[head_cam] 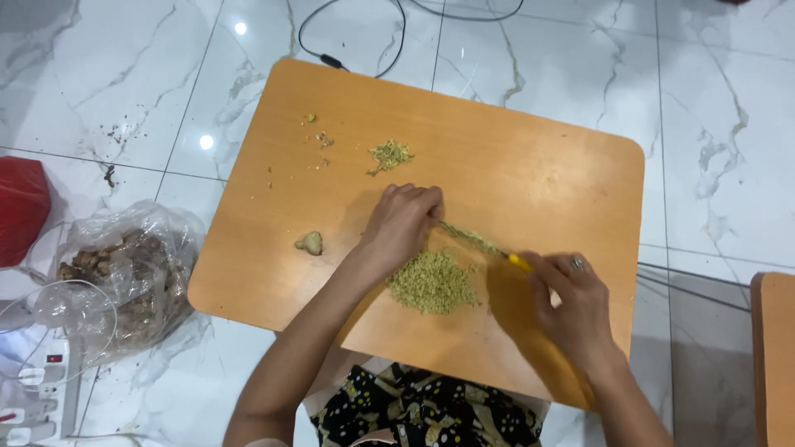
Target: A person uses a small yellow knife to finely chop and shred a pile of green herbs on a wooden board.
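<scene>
Head view, looking straight down: the right hand [573, 305] is closed around the yellow handle of a thin-bladed knife [483, 243], whose blade, coated with green bits, runs up and left toward the other hand. The left hand [402, 222] lies knuckles-up with its fingers curled over the far end of the blade, seemingly pressing the tip down so the knife can rock; whether anything sits under those fingers cannot be told. Just below the blade, between the two forearms, lies the heap of finely chopped greenish-yellow pieces [432, 281], close to the edge where it can be worked over. A smaller mound of greenish shreds [389, 155] sits apart, farther up the orange-brown rounded wooden tabletop [546, 157], and one knobbly pale root chunk [310, 242] waits left of the left wrist. Off the tabletop's left side, on the white marble-patterned floor [99, 74], a crumpled clear plastic bag of brown roots [132, 273] stays within reach.
</scene>
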